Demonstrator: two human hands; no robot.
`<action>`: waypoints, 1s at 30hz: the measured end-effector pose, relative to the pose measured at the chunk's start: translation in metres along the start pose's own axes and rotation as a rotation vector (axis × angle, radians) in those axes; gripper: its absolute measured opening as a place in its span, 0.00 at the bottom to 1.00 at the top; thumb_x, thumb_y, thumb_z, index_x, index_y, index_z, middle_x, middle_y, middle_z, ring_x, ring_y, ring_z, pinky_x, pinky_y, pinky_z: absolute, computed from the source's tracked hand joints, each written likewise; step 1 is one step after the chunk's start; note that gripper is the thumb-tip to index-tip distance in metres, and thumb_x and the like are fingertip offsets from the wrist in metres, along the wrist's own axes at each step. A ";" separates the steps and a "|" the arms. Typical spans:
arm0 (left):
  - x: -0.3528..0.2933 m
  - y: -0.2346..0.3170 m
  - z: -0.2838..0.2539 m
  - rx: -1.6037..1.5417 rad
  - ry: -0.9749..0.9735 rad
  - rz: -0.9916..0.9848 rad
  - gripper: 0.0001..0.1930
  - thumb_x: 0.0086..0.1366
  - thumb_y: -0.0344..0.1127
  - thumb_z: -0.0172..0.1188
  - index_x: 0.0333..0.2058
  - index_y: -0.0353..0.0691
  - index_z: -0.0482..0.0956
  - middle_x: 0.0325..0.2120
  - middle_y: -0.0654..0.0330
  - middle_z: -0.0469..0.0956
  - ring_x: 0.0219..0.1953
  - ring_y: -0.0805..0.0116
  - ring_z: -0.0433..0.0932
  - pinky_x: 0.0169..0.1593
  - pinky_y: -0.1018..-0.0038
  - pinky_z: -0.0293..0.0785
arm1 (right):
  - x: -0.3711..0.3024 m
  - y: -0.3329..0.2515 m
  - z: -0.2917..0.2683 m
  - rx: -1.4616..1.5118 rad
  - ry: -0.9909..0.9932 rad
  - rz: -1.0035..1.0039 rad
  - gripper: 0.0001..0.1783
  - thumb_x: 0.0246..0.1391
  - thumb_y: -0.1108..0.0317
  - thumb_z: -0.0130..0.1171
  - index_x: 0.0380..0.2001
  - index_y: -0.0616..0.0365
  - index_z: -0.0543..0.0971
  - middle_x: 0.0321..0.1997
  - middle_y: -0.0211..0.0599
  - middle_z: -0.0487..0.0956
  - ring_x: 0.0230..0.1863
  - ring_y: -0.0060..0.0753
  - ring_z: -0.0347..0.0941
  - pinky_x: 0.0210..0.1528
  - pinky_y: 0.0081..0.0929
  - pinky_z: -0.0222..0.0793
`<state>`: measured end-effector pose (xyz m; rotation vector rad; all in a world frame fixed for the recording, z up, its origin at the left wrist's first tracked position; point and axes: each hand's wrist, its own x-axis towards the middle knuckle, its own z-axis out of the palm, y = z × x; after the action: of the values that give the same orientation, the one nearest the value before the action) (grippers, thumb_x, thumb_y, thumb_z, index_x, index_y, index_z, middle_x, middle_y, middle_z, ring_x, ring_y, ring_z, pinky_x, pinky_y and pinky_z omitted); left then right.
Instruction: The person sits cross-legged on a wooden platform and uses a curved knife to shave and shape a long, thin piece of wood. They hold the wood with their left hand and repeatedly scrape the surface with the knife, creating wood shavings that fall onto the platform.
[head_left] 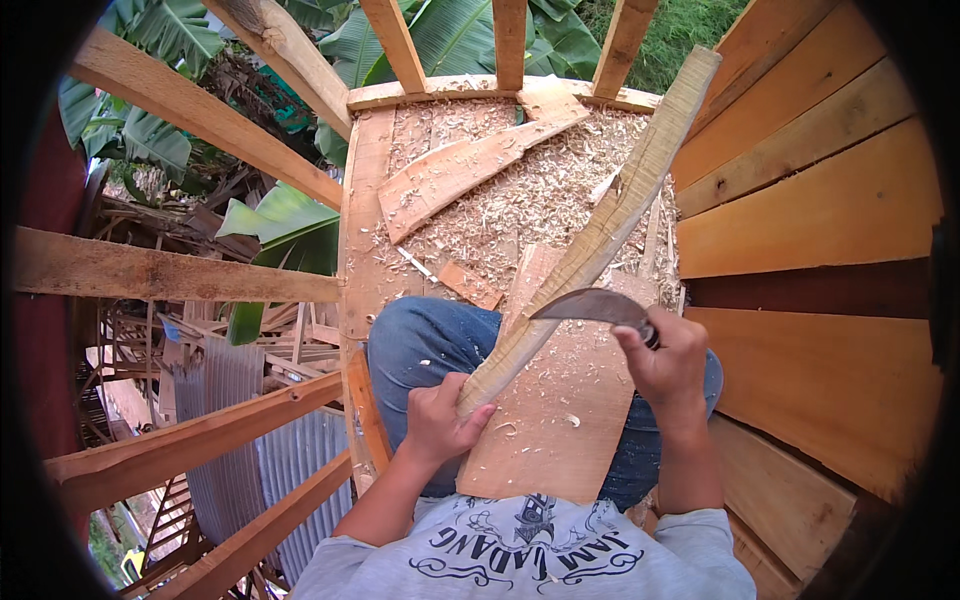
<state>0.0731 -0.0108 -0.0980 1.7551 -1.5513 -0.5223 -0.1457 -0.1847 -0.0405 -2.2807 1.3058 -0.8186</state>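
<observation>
A long, rough wooden strip slants up and to the right across my lap. Its near end is gripped by my left hand, fingers wrapped round it and thumb along the side. My right hand is closed round the handle of a sickle-like curved knife. The dark blade points left, and its tip lies against or just over the middle of the strip. Below the strip, a wide flat board rests between my knees. Most of the knife's handle is hidden by my fingers.
Pale wood shavings cover the plank floor ahead. A cut board and a small wood block lie there. Wooden rails stand at left, with corrugated metal sheets beyond. A plank wall rises close at right.
</observation>
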 end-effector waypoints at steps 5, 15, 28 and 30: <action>0.003 0.003 -0.001 -0.098 0.009 -0.063 0.17 0.54 0.44 0.65 0.33 0.36 0.74 0.14 0.55 0.73 0.15 0.57 0.76 0.19 0.69 0.68 | 0.010 0.001 0.019 -0.146 -0.088 -0.022 0.33 0.45 0.39 0.63 0.11 0.60 0.70 0.09 0.40 0.65 0.13 0.45 0.67 0.16 0.33 0.60; 0.000 -0.001 -0.009 -0.137 -0.018 -0.083 0.16 0.55 0.43 0.63 0.32 0.36 0.73 0.15 0.53 0.74 0.18 0.54 0.77 0.21 0.66 0.70 | 0.044 0.090 -0.038 -0.007 0.300 0.462 0.35 0.56 0.43 0.55 0.15 0.69 0.67 0.09 0.39 0.58 0.14 0.32 0.51 0.19 0.32 0.52; 0.013 0.025 -0.005 -0.196 -0.071 -0.265 0.13 0.53 0.32 0.63 0.27 0.36 0.66 0.16 0.63 0.63 0.20 0.76 0.60 0.24 0.76 0.60 | -0.004 0.122 0.015 0.139 0.076 0.572 0.15 0.49 0.62 0.58 0.34 0.60 0.70 0.22 0.51 0.78 0.29 0.56 0.77 0.33 0.46 0.71; 0.023 0.027 -0.006 -0.212 -0.134 -0.219 0.12 0.53 0.32 0.63 0.27 0.36 0.66 0.17 0.64 0.63 0.22 0.76 0.60 0.25 0.76 0.60 | -0.005 0.120 0.007 0.134 0.061 0.560 0.16 0.47 0.65 0.58 0.36 0.59 0.65 0.22 0.51 0.77 0.29 0.57 0.76 0.33 0.46 0.71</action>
<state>0.0642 -0.0322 -0.0704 1.7628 -1.3424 -0.8956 -0.2206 -0.2388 -0.1179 -1.6649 1.7394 -0.7450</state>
